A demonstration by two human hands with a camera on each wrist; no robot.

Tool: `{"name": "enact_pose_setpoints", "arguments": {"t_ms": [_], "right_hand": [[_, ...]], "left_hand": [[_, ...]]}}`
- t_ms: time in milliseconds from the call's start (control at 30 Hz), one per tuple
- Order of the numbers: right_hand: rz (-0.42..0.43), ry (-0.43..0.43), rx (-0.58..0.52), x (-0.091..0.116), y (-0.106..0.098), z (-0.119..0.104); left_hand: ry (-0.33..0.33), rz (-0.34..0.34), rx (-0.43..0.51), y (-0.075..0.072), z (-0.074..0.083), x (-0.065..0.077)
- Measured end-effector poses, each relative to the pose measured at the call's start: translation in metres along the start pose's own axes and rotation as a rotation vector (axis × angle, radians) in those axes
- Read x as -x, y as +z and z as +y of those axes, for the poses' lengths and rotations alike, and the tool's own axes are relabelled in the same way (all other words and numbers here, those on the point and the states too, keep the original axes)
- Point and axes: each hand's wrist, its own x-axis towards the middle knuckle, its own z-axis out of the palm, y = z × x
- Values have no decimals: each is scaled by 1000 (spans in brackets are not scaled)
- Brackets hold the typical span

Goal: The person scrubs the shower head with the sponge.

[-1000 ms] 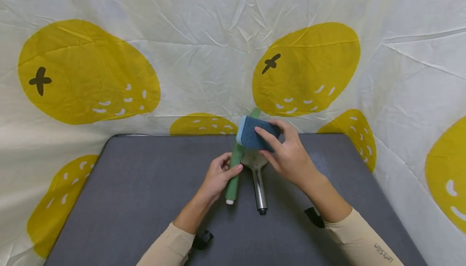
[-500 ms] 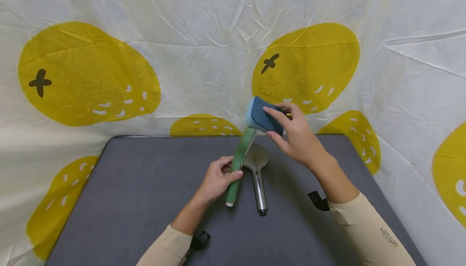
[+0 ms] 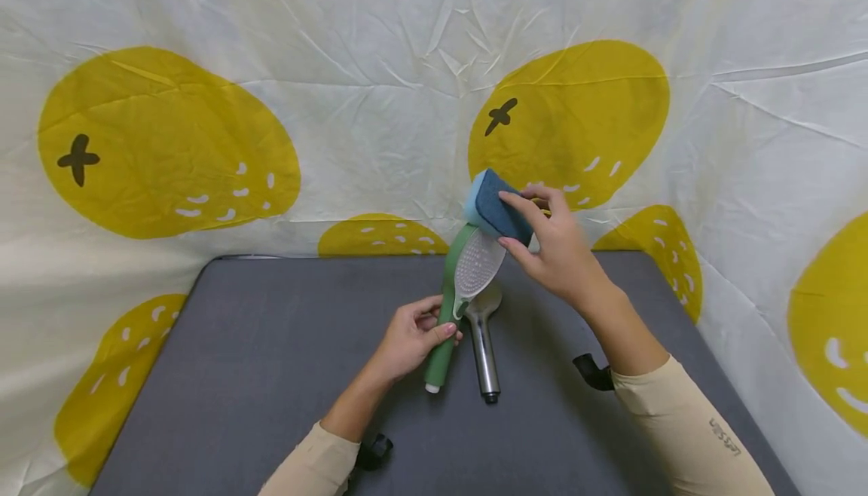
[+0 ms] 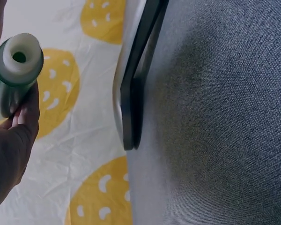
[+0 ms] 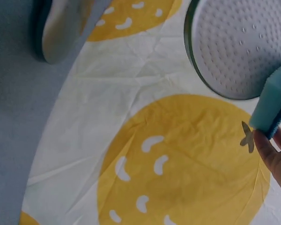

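Note:
My left hand (image 3: 414,336) grips the handle of a green shower head (image 3: 449,296) and holds it up off the table. Its pale round spray face, dotted with nozzles, turns to the right. In the left wrist view the white hollow end of the handle (image 4: 22,58) points at the camera. My right hand (image 3: 559,251) pinches a two-tone blue sponge (image 3: 502,209) between thumb and fingers. The sponge's light blue side meets the top of the shower head, and the right wrist view shows it at the edge of the spray face (image 5: 243,44).
A metal shower head (image 3: 483,345) lies on the dark grey table (image 3: 285,345), just right of the green one and partly behind it. A white cloth (image 3: 380,142) with yellow fruit shapes hangs behind the table and along its sides.
The green shower head has turned from edge-on, so its spray face now shows. My right hand and the sponge have moved up and slightly right, to the shower head's top.

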Motion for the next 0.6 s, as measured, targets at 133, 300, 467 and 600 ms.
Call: {"name": "enact_pose_setpoints", "arguments": {"t_ms": [133, 300, 467, 600], "right_hand": [[8, -42, -12, 3, 9, -2], [16, -152, 6, 8, 19, -3], [40, -281, 26, 13, 31, -4], [-2, -346, 56, 17, 40, -8]], "left_hand": [[-5, 6, 10, 2, 2, -1], [-10, -7, 26, 4, 5, -2], [-5, -43, 71, 4, 4, -5], [24, -30, 99, 3, 3, -10]]}}
